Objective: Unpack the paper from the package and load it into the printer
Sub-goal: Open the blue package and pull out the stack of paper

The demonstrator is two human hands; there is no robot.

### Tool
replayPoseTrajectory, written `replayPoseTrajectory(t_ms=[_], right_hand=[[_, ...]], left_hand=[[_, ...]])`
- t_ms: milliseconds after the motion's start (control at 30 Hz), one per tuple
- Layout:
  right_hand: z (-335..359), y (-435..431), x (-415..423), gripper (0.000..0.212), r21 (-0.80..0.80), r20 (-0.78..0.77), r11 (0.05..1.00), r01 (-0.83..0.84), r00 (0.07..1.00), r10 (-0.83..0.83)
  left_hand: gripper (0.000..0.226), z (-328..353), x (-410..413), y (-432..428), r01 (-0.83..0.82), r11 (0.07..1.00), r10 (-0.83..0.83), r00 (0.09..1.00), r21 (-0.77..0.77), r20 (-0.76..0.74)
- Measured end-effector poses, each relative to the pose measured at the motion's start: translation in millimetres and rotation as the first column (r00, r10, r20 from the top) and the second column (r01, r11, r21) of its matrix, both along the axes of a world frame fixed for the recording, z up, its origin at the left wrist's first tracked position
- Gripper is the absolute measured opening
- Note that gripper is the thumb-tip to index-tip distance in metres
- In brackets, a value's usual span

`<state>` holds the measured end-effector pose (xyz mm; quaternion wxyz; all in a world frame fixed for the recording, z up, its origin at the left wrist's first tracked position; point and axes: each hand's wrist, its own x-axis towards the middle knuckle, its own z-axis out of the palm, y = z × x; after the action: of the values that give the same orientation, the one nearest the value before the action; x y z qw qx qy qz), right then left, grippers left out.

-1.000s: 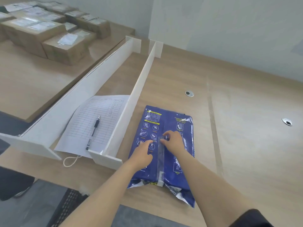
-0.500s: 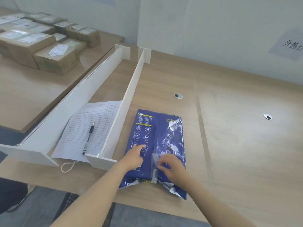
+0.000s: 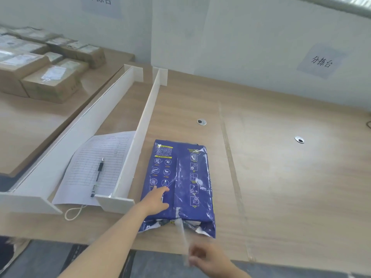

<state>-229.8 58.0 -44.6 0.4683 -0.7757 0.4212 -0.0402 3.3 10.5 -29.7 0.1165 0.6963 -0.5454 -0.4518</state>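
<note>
A blue wrapped ream of paper lies flat on the wooden table, its long side running away from me. My left hand presses flat on the wrapper's near left part. My right hand, blurred, is off the near table edge and pinches a clear strip of tape. The strip stretches from the package's near end, where the wrapper looks crumpled and partly torn. No printer is in view.
Two white divider boards run away from me left of the package, with a lined form and a pen between them. Several cardboard boxes sit at far left. Cable holes dot the table.
My right hand has pulled the tape strip down the wrapper's seam and past the near table edge. My left hand stayed on the package. The view tilted up.
</note>
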Motion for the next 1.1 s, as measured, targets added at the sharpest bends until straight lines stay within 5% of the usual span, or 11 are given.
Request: replayPoseTrajectory(t_ms=[200, 333, 467, 567, 667, 867, 1100], right_hand=[[-6, 21, -51, 0.023, 0.300, -0.148, 0.933, 0.198, 0.976, -0.159], [15, -6, -52, 0.008, 0.493, -0.415, 0.722, 0.485, 0.861, -0.294], [30, -39, -36, 0.029, 0.293, -0.555, 0.863, 0.411, 0.809, -0.196], [31, -56, -11, 0.036, -0.029, -0.402, 0.939, 0.343, 0.856, -0.325], [27, -62, 22, 0.028, -0.221, -0.338, 0.963, 0.153, 0.914, -0.223], [12, -60, 67, 0.070, -0.261, -0.560, 0.957, -0.127, 0.827, -0.043], [12, -70, 71, 0.059, -0.271, -0.614, 0.943, -0.193, 0.789, -0.015]], left_hand=[[0.060, -2, 2, 0, 0.030, 1.000, -0.030, 0.999, -0.004, 0.018], [0.062, -4, 0, 3, 0.061, 0.998, -0.059, 0.997, -0.035, 0.049], [0.068, -8, 0, 5, 0.096, 0.995, -0.093, 0.993, -0.038, 0.079], [0.072, -9, 0, 7, 0.117, 0.992, -0.113, 0.989, -0.040, 0.095], [0.078, -8, -2, 11, 0.191, 0.981, -0.182, 0.966, -0.036, 0.182], [0.085, -14, -7, 16, 0.237, 0.971, -0.217, 0.936, -0.040, 0.279], [0.082, -17, -8, 16, 0.243, 0.969, -0.219, 0.925, -0.041, 0.311]])
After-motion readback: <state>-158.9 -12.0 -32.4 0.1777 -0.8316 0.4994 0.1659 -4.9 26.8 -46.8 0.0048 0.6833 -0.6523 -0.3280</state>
